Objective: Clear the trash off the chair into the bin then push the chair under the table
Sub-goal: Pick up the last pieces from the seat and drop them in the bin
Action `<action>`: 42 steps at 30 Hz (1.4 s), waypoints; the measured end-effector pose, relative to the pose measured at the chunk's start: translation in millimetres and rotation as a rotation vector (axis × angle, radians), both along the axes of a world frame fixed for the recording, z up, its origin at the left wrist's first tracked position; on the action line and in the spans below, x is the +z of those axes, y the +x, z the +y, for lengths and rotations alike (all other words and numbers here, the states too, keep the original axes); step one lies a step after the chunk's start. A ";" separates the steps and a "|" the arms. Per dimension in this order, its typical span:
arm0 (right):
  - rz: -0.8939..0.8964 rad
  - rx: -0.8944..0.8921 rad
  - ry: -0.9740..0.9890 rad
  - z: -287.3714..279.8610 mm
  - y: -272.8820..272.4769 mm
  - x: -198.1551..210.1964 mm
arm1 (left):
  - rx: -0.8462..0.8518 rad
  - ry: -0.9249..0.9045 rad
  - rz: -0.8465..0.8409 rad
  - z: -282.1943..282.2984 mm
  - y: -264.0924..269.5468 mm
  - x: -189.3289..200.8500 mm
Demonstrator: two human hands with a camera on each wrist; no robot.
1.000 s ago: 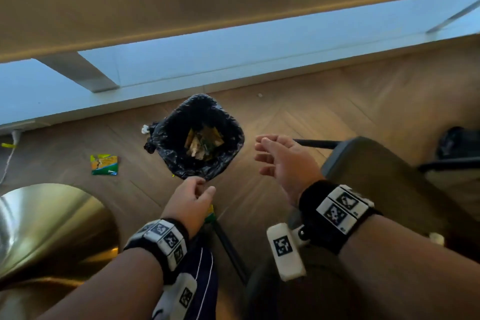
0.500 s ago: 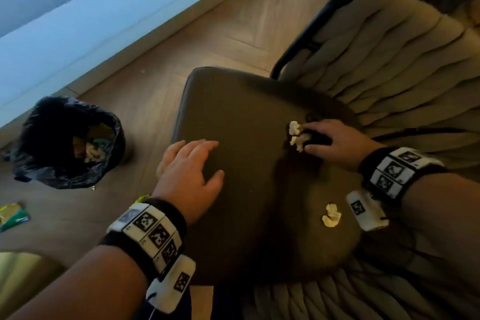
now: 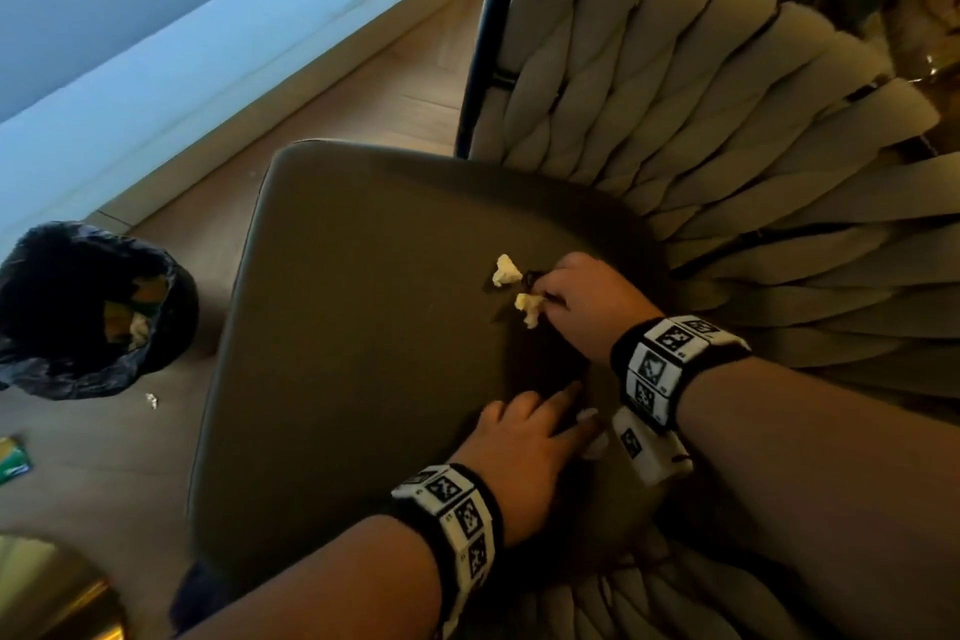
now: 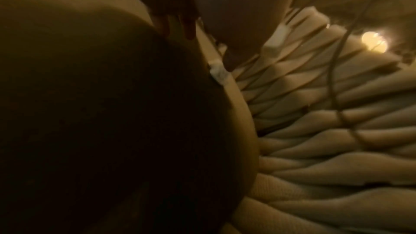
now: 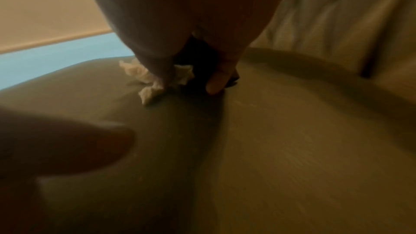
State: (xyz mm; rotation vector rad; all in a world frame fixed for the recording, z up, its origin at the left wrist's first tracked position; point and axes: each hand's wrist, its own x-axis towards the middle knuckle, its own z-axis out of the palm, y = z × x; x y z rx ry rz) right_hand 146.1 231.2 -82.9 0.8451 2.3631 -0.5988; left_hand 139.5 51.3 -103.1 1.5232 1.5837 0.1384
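Cool bluish daylight comes in along the far left, while the chair seat (image 3: 363,327) lies dim, with a dark shadow under the hands. Both wrist views are murky, amber and soft with blur. The left wrist view is half black, with one glaring light spot (image 4: 374,41) at far right.

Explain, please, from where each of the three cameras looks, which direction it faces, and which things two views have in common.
Head: worn on the head, looks down at the chair seat, bin, left hand and right hand, both wrist bands showing.
Left wrist: sits low over the seat, faces along the fingers toward the woven backrest; mostly dark.
Right wrist: looks along the right hand, whose grip pinches a crumpled paper.
Shared: seat and backrest appear in all three; the crumpled paper in head and right wrist.
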 end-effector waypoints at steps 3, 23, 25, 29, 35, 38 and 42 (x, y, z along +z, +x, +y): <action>0.059 -0.191 -0.024 6.8 28.5 3.2 | -0.062 0.010 0.107 5.0 17.7 -11.1; 0.073 -0.096 -0.121 -83.4 -43.6 -0.5 | 1.624 0.159 0.379 -207.1 -250.7 -43.1; 0.141 -0.118 -0.184 -105.6 -52.7 4.0 | 1.705 0.044 0.400 -246.9 -279.0 -58.8; 0.265 -0.235 -0.392 -160.9 -75.6 14.6 | 1.732 -0.076 0.392 -297.8 -296.4 -83.1; 0.303 -0.277 -0.634 -244.1 -147.8 8.7 | 1.825 -0.065 0.304 -331.3 -301.9 -117.9; 0.315 -0.267 -0.688 -267.7 -198.4 1.9 | 1.864 0.048 0.245 -337.5 -305.7 -124.7; 0.258 -0.327 -0.700 -290.6 -253.7 -13.3 | 1.953 0.164 -0.061 -341.7 -309.1 -124.5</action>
